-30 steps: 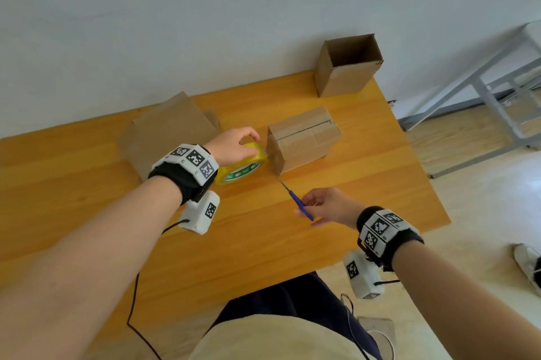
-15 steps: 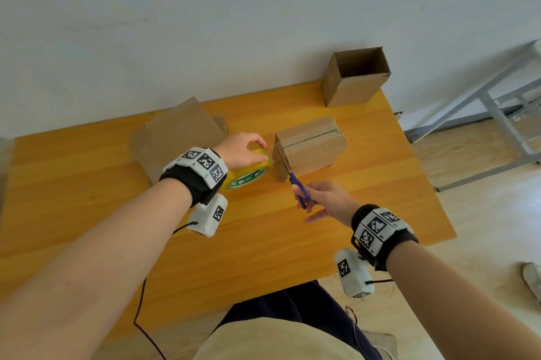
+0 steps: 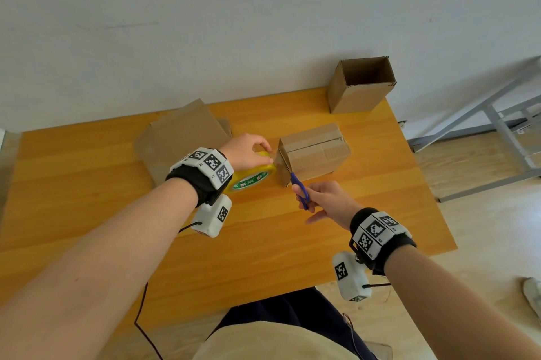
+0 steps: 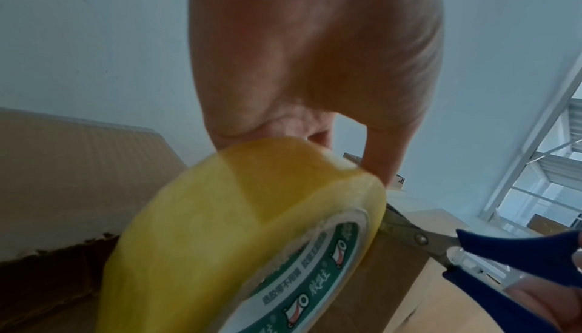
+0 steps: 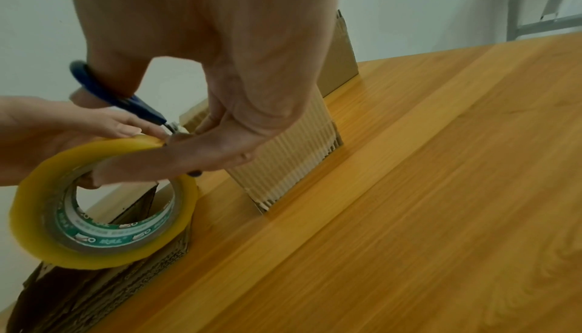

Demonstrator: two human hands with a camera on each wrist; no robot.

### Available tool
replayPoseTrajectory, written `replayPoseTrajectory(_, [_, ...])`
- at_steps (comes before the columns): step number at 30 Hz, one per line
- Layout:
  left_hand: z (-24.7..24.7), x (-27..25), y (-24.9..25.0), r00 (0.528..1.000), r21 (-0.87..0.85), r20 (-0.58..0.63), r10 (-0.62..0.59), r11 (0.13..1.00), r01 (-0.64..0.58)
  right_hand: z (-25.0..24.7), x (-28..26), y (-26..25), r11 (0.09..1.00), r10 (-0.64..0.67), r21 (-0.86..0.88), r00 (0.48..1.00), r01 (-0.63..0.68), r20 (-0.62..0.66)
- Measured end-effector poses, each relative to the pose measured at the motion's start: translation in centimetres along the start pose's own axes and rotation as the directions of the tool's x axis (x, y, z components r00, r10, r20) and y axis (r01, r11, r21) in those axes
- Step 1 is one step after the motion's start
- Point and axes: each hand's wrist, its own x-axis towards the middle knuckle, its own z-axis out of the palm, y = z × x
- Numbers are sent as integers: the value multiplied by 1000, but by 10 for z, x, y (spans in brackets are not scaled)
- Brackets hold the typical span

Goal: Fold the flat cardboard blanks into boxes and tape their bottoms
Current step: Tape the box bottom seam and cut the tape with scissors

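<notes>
The box (image 3: 314, 151) lies with its flaps closed in the middle of the tabletop (image 3: 87, 213), with a strip of clear tape along its seam. The left hand (image 3: 248, 151) holds the tape roll (image 3: 251, 176) just beside the left end of the box; its fingers curl over the top of the roll, and the roll stands tilted on its edge (the green printed core faces the person). The right hand (image 3: 328, 201) grips the scissors (image 3: 300, 189) by the blue handles, with the thumb through one loop. The blades point up to the gap between roll and box, at the near left corner of the box. In the left wrist view the metal blades go behind the roll, so I cannot tell if they are apart or together.

Behind the left hand some flat blanks (image 3: 181, 137) lie in a stack on the tabletop. A finished box (image 3: 361, 85) stands upright with its open side up at the far right corner, well apart from the hands. At the right, past the tabletop, a grey metal frame (image 3: 497, 113) stands on the floor
</notes>
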Motion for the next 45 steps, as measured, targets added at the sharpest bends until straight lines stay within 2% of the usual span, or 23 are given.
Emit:
replayPoseTrajectory(14, [3,4,1,1000,39,8,3,999,-3,-5,-2,-3,1000,-11,17,999,12,-31])
replayPoseTrajectory(28, [8,7,23,1000,337,-2,-11,942,11,-16,-3,-3,1000,-14,-11,999,13,-36])
replayPoseTrajectory(35, [9,12,31,1000,382,11,-2,924,-2,-20,-8,-8,1000,-22,-24,999,21,-35])
replayPoseTrajectory(45, [15,19,35,999,358,24,-41,933,30,-34,-17,-9,999,6,-42,1000,-7,-18])
